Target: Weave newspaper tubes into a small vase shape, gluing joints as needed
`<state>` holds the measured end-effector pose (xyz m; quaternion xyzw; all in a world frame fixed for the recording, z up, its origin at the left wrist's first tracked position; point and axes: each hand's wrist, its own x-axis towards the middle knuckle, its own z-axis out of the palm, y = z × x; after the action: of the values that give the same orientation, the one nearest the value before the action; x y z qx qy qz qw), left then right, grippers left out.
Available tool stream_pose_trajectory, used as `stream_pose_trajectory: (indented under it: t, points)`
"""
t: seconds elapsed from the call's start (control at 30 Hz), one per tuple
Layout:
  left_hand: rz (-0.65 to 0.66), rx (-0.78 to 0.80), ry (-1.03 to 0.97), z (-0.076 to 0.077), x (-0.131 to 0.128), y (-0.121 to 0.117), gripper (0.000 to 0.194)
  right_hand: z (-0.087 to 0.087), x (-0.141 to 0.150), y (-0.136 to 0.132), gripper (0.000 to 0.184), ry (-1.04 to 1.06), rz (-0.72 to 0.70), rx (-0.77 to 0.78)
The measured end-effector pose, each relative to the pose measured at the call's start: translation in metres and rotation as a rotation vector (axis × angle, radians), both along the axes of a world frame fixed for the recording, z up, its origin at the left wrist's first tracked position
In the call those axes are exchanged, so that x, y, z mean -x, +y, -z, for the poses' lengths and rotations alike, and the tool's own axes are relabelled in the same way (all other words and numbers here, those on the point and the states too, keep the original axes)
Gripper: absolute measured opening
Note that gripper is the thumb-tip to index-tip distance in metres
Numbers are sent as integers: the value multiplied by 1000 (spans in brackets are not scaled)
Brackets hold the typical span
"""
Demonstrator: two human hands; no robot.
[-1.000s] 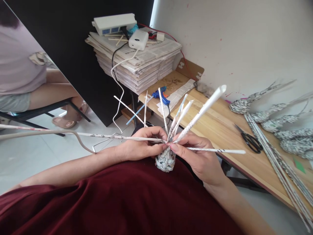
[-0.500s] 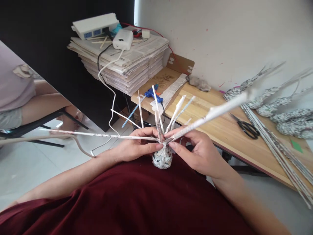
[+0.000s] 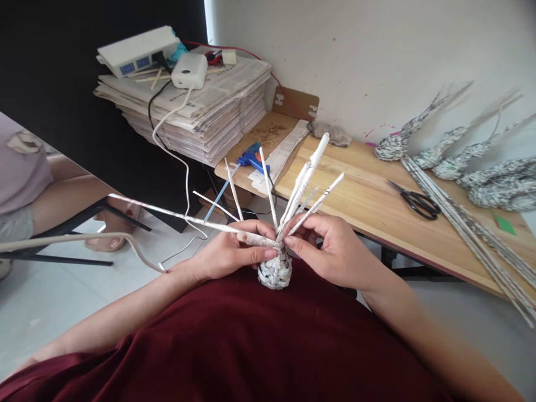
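Note:
A small bulb-shaped piece woven from rolled newspaper (image 3: 274, 273) sits against the dark red shirt. Several white paper tubes fan out from its narrow neck. My left hand (image 3: 234, 251) is closed round the neck, thumb in front and fingers behind. One long paper tube (image 3: 167, 213) reaches out leftward past that hand, and a short thick one (image 3: 255, 239) lies across its fingers. On the other side, my right hand (image 3: 330, 243) pinches the base of a paper tube (image 3: 320, 201) that slants up to the right. Its rear fingers are partly hidden.
Right of me, a wooden table holds black scissors (image 3: 419, 204), long paper tubes (image 3: 464, 234) and several woven pieces (image 3: 393, 146) by the wall. A blue glue gun (image 3: 251, 157) lies near stacked newspapers (image 3: 192, 120) topped by a power strip (image 3: 138, 53). A seated person (image 3: 62, 184) is at left.
The thick tube that pointed right towards the camera now stands more upright. A short tube has come down across my left fingers. My right hand now pinches another tube. The view has shifted slightly.

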<state>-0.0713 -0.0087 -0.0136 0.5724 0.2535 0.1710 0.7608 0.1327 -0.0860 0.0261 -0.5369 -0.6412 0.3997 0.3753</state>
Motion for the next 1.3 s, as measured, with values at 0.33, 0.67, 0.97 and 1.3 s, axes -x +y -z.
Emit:
stream_pose_trajectory:
  t: [0.33,0.67,0.97,1.3]
  points:
    - [-83,87,-227,13,5,0,24,4,-2,2,9,34,20,49]
    - [-114,38,-78,8,0,2,25,7,-3,10,14,232,-21,235]
    - [-134,-12,-130,11,-3,2,24,6,0,13,14,264,-7,306]
    - [-156,-175,-29,8,0,-1,23,12,2,10,12,238,11,317]
